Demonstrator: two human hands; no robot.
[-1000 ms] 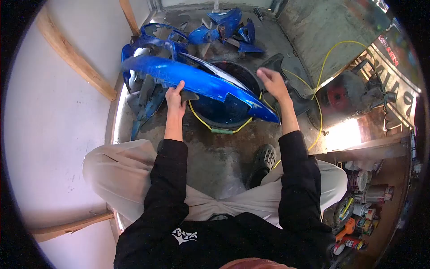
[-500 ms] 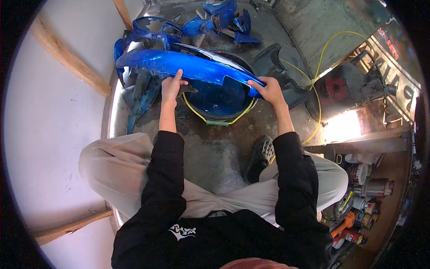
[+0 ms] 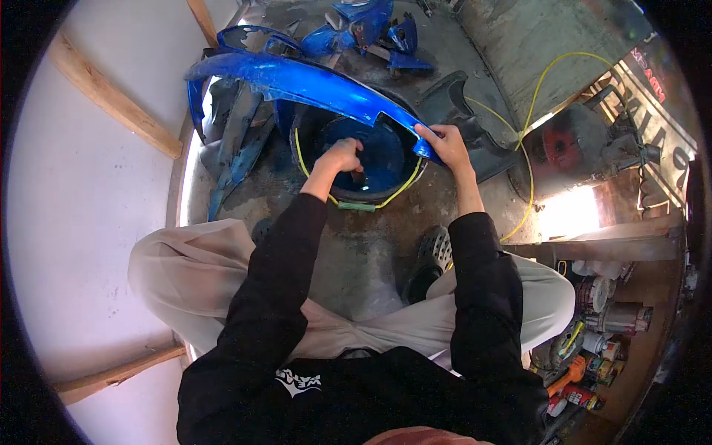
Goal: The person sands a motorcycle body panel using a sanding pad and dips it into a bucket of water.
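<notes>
right hand [image 3: 445, 147] pinched the blue panel [image 3: 297, 78] by its narrow end, thumb on top, seemingly to steady it; length slanted over the far side of the bucket [image 3: 311, 133]. left hand [image 3: 341, 157] hung over the bucket's opening, fingers curled; couldn't tell whether they gripped anything.

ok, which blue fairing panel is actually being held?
The long curved panel, its narrow notched end gripped by the right hand. The other blue panels are shorter and sit unheld.
</notes>
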